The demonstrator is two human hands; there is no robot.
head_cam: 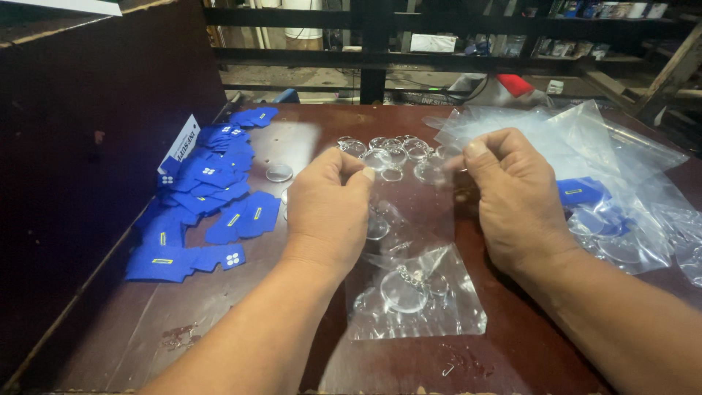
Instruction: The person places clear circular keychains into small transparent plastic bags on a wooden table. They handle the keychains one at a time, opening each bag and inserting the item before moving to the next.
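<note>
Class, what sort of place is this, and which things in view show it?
Probably a small workshop or packing bench. A dark wooden table holds a pile of blue cards, clear round discs and clear plastic bags; cluttered shelves stand behind.

Clear plastic bags [643,197] cut off at right edge; item pinched by left hand [329,208] blurred (motion); fingertips curled under, hidden.

You're working over a dark reddish-brown wooden tabletop [241,322]. On it lie a scattered pile of blue printed paper cut-outs [208,212] at left, clear round plastic discs [387,152] in the middle, a small clear plastic bag holding round pieces [417,296] near you, and crumpled clear plastic bags [607,175] at right.
</note>
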